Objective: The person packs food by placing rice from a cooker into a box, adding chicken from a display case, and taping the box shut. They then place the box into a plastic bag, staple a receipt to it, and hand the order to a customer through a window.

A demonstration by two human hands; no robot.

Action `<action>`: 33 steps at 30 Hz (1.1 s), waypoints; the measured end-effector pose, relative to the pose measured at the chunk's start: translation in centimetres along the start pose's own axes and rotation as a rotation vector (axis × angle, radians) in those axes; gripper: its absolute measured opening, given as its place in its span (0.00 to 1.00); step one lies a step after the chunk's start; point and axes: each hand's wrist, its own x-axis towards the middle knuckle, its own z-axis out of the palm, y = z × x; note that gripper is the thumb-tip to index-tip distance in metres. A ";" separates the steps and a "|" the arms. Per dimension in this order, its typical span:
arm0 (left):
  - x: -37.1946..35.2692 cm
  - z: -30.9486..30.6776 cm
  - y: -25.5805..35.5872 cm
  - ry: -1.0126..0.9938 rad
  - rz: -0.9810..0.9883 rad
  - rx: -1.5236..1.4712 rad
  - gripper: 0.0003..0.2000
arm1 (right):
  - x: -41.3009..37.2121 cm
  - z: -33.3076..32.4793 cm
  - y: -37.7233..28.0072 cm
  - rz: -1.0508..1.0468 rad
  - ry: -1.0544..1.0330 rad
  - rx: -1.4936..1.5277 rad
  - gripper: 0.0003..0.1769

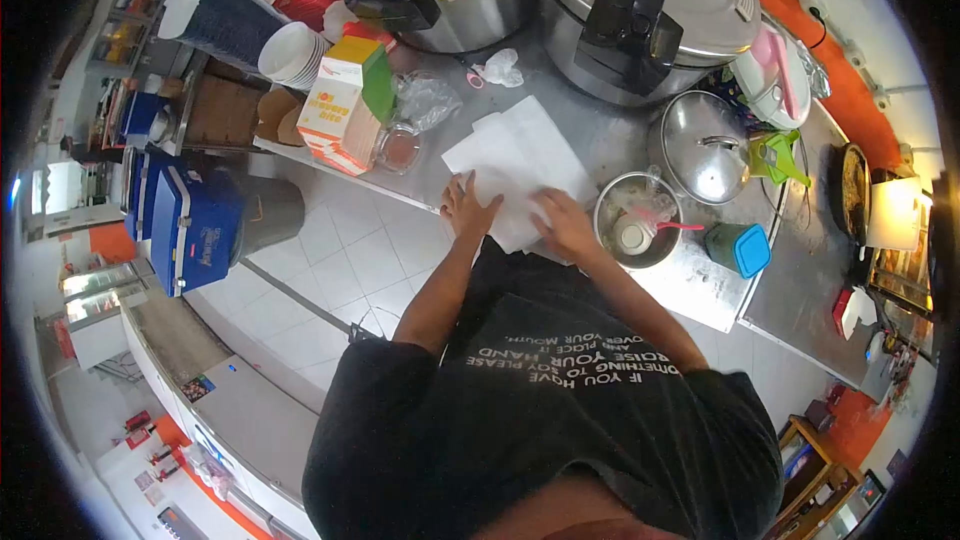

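Note:
White paper sheets (535, 145), partly overlapping, lie on the steel table in front of me. My left hand (470, 208) rests at their left lower edge, fingers spread and touching the paper. On the lower right part, my right hand (566, 227) lies with its fingers stretched over the paper, slightly blurred. Close to the right of that hand stands a steel bowl (601, 230) holding a white round piece, clear plastic and a pink-handled utensil (678, 226).
Two large steel cookers (480, 15) stand at the back. A printed carton (340, 115), a clear jar (400, 148) and a plastic bag (428, 100) are to the left. On the right are a lidded pot (700, 155) and a blue-lidded container (745, 250). The steel table's (700, 295) front edge is near my body.

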 end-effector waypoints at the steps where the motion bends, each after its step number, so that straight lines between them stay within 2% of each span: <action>1: -0.2 -0.2 0.1 -0.026 0.023 0.031 0.40 | 2.7 2.5 0.2 -0.070 -0.021 -0.025 0.18; 3: -0.3 -0.7 0.2 -0.039 0.045 0.057 0.42 | 6.2 6.1 1.9 -0.152 -0.039 -0.055 0.18; 5: -0.5 -1.2 -0.1 -0.113 0.088 0.129 0.44 | 8.5 8.1 3.4 -0.176 -0.342 -0.447 0.23; 6: -0.3 -1.4 -0.2 -0.108 0.087 0.125 0.44 | 9.2 8.2 4.0 -0.181 -0.340 -0.451 0.23; 8: -0.1 -1.6 -0.7 -0.141 0.131 0.147 0.44 | 9.5 7.4 5.9 -0.003 -0.241 -0.650 0.25; 10: 0.2 -1.4 -1.2 -0.139 0.161 0.171 0.45 | 9.3 3.4 5.5 0.311 -0.331 -0.772 0.23; 11: 0.2 -1.3 -1.3 -0.135 0.193 0.199 0.46 | 8.9 2.7 6.7 0.310 -0.334 -0.781 0.23; 13: 0.0 -1.2 -1.3 -0.144 0.204 0.204 0.48 | 8.4 2.1 8.6 0.436 -0.040 -0.846 0.21; 14: 0.2 -1.3 -1.0 -0.146 0.216 0.215 0.50 | 9.2 2.0 7.7 0.432 -0.038 -0.856 0.21; 16: 0.0 -2.6 0.3 -0.182 0.200 0.217 0.52 | 10.9 3.0 3.9 0.118 -0.187 -0.273 0.20; 18: -0.4 -2.9 0.5 -0.221 0.178 0.219 0.54 | 11.3 7.2 3.8 -0.308 -0.363 -0.129 0.20; 21: 0.2 -3.4 -0.2 -0.259 0.219 0.295 0.56 | 10.7 8.7 3.8 -0.290 -0.341 -0.231 0.21; 24: 0.4 -3.9 -1.1 -0.280 0.248 0.247 0.52 | 9.9 6.4 7.0 -0.318 -0.396 -0.394 0.25; 26: 0.7 -2.1 -2.4 -0.139 0.316 0.252 0.44 | 9.4 3.2 7.2 -0.151 -0.461 -0.621 0.28; 27: 0.9 -1.0 -3.0 -0.145 0.320 0.248 0.44 | 9.2 2.2 7.5 -0.056 -0.385 -0.609 0.31; 28: 1.1 0.0 -3.6 -0.082 0.343 0.304 0.41 | 8.9 1.9 7.5 -0.049 -0.390 -0.611 0.31; 30: 1.3 0.0 -3.5 -0.014 0.370 0.355 0.38 | 10.3 0.0 3.9 0.336 -0.480 -0.907 0.34; 31: 1.2 -0.6 -3.1 -0.046 0.329 0.306 0.38 | 10.3 1.0 3.3 0.340 -0.481 -0.911 0.34; 33: 1.3 -1.0 -2.2 -0.073 0.287 0.250 0.38 | 10.1 3.9 2.1 0.053 -0.393 -0.594 0.35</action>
